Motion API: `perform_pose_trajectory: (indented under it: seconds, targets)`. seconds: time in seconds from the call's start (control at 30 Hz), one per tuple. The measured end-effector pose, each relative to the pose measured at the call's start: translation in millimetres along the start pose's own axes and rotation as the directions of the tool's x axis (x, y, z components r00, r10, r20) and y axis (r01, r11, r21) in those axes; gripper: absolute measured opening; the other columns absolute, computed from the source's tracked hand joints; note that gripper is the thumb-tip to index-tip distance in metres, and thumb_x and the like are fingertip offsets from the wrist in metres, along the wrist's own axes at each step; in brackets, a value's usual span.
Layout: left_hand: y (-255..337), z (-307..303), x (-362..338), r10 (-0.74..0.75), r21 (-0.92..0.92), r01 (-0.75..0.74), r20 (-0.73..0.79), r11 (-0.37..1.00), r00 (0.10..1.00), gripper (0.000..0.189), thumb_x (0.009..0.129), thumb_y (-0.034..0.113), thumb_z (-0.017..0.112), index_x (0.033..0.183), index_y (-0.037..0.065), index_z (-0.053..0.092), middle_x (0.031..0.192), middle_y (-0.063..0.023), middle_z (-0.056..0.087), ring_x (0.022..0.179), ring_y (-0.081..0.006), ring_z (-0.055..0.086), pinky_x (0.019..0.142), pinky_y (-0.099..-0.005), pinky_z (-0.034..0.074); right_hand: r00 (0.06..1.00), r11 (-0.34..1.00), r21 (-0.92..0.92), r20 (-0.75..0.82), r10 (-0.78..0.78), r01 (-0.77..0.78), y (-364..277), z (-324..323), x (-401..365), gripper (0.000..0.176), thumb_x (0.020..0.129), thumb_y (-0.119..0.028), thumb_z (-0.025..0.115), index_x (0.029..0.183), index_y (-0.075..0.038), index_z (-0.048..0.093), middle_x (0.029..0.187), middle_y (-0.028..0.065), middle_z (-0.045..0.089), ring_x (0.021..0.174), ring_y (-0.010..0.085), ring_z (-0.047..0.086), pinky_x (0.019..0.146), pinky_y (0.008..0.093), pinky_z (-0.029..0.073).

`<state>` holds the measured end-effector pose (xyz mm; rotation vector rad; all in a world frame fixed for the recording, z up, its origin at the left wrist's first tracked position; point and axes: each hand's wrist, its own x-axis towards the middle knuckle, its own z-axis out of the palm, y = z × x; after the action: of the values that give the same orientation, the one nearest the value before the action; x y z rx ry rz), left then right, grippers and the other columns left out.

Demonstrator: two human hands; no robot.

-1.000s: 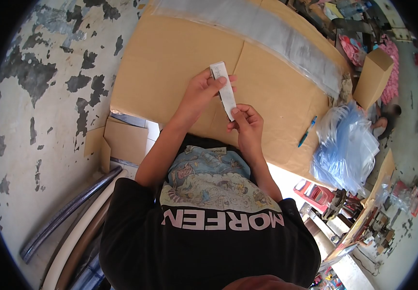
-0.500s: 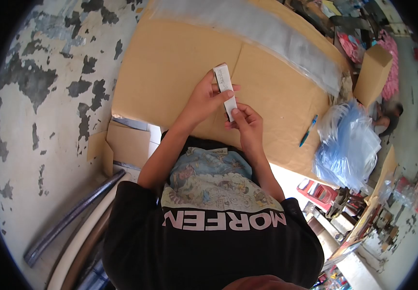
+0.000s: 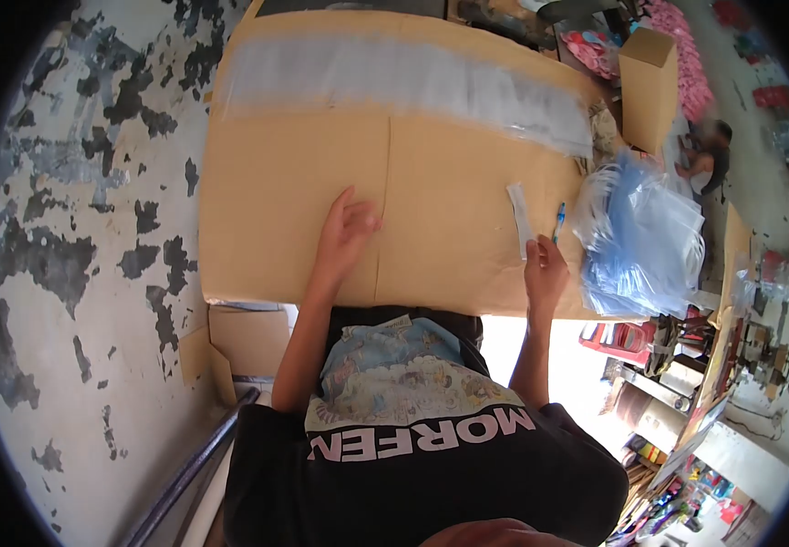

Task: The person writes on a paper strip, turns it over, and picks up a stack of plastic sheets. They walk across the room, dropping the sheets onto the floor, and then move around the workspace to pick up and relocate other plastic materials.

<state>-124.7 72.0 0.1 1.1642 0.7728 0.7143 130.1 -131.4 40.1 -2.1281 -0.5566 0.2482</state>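
In the head view my right hand (image 3: 546, 268) pinches the lower end of a narrow white strip (image 3: 519, 210) between thumb and fingers. The strip stands out away from me over the right part of the cardboard-covered table (image 3: 303, 173). Just right of these fingers lies a blue pen (image 3: 559, 221). My left hand (image 3: 347, 235) is over the left half of the cardboard, slightly blurred, with loosely bent fingers apart and nothing in them.
A pile of clear and bluish plastic bags (image 3: 645, 246) lies at the table's right edge. Behind it stands an open cardboard box (image 3: 647, 91). Clear plastic sheeting (image 3: 394, 77) runs along the far side. Another person (image 3: 711, 157) sits beyond, at right.
Both hands held the white piece together; my left hand has let go and moved left. My right hand has carried it right, beside the pen. The camera view has shifted.
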Motion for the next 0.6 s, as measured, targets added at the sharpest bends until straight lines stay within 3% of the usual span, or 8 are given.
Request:
perform_pose_trajectory:
  seconds: [0.03,0.07,0.13,0.2,0.27,0.4,0.47,0.6]
  targets:
    - [-3.6,-0.6,1.1,0.014,0.017,-0.013,-0.015,1.000,1.000,0.054,0.088,0.006,0.052,0.135,0.001,0.026,0.115,-0.0170,0.052,0.089,-0.0209,0.062,0.079,-0.0275,0.049,0.951,0.828,-0.525,-0.103,-0.291,0.196,5.3,-5.3,3.5,0.029,0.083,-0.020,0.064,0.104,0.000,0.061,0.088,0.0095,0.063,0.074,0.0155,0.059,0.057,0.0254,0.049]
    - [-6.8,-1.3,2.6,0.019,0.020,-0.019,0.001,1.000,1.000,0.054,0.088,0.006,0.052,0.135,0.001,0.026,0.115,-0.0170,0.052,0.089,-0.0209,0.062,0.079,-0.0275,0.049,0.950,0.831,-0.524,-0.120,-0.288,0.186,-2.5,-7.5,6.0,0.029,0.083,-0.020,0.064,0.104,0.000,0.061,0.088,0.0095,0.063,0.074,0.0155,0.059,0.057,0.0254,0.049]
    - [-11.0,-1.8,4.9,0.023,0.014,-0.022,-0.092,1.000,0.995,0.045,0.088,0.004,0.050,0.130,0.000,0.034,0.113,-0.0161,0.052,0.084,-0.0187,0.062,0.075,-0.0272,0.051,0.960,0.988,-0.125,-0.254,-0.121,0.091,-34.2,-13.4,13.7,0.030,0.081,-0.018,0.064,0.105,0.000,0.062,0.095,0.0123,0.062,0.080,0.0183,0.059,0.064,0.0271,0.051]
    - [-9.6,-2.0,5.6,0.041,0.041,-0.036,-0.112,0.999,0.993,0.041,0.089,0.004,0.051,0.127,-0.001,0.038,0.110,-0.0154,0.054,0.081,-0.0177,0.062,0.073,-0.0269,0.052,0.967,0.998,0.002,-0.245,-0.067,0.069,-45.7,-8.7,27.3,0.034,0.081,-0.017,0.064,0.108,0.003,0.058,0.101,0.0134,0.059,0.083,0.0183,0.059,0.071,0.0277,0.051]
    - [-6.5,-0.3,5.9,0.064,0.072,-0.055,-0.127,0.996,0.990,0.037,0.089,0.005,0.051,0.125,-0.001,0.042,0.108,-0.0146,0.055,0.079,-0.0168,0.062,0.070,-0.0266,0.053,0.997,0.819,0.574,-0.051,0.054,-0.015,-38.8,6.2,52.8,0.043,0.081,-0.017,0.064,0.114,0.009,0.052,0.105,0.0166,0.059,0.091,0.0226,0.059,0.079,0.0343,0.050]
    - [-5.4,2.7,1.5,0.084,0.106,-0.072,-0.116,0.992,0.990,0.028,0.089,0.007,0.052,0.115,-0.003,0.050,0.098,-0.0120,0.058,0.076,-0.0154,0.062,0.067,-0.0255,0.054,0.950,0.513,0.838,0.016,0.312,-0.183,-30.2,42.0,119.7,0.038,0.082,-0.007,0.059,0.113,0.013,0.048,0.102,0.0149,0.055,0.089,0.0232,0.057,0.079,0.0334,0.050]
    - [-7.9,4.2,-0.2,0.119,0.121,-0.105,-0.113,0.987,0.986,0.026,0.089,0.007,0.053,0.112,-0.004,0.052,0.095,-0.0111,0.059,0.076,-0.0151,0.062,0.066,-0.0253,0.053,0.888,0.404,0.876,0.057,0.457,-0.264,13.1,61.0,178.5,0.034,0.079,-0.003,0.059,0.108,0.011,0.047,0.099,0.0130,0.053,0.083,0.0207,0.053,0.075,0.0343,0.049]
    - [-11.2,4.2,-1.8,0.142,0.149,-0.124,-0.117,0.981,0.983,0.022,0.089,0.007,0.053,0.108,-0.004,0.055,0.090,-0.0085,0.060,0.074,-0.0130,0.061,0.064,-0.0246,0.053,0.818,0.205,0.951,0.074,0.571,-0.229,-8.5,64.5,213.8,0.032,0.078,-0.001,0.061,0.106,0.005,0.047,0.098,0.0119,0.051,0.077,0.0204,0.050,0.072,0.0372,0.048]
